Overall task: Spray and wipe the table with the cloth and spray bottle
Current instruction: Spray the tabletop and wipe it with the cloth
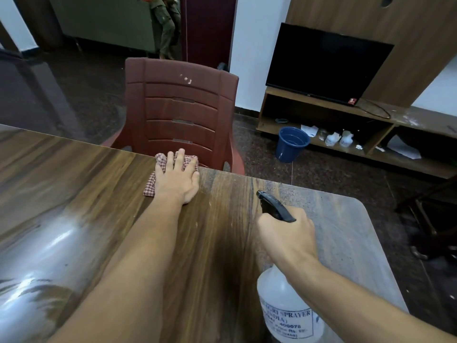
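Note:
A glossy wood-grain table [86, 206] fills the lower frame. My left hand [176, 178] lies flat with spread fingers on a red-and-white checked cloth [150, 186] at the table's far edge, pressing it down. My right hand [288, 235] grips the black trigger head of a clear spray bottle [284, 313] with a printed label. The bottle is held above the table's near right part. Its nozzle points toward the far edge. The table surface to the right of the nozzle looks dull and speckled.
A maroon plastic chair [180, 112] stands just beyond the table's far edge, behind the cloth. A blue bucket [291, 143] sits on the dark floor to the right. A television [326, 63] rests on a low wooden unit [371, 149] at the back right.

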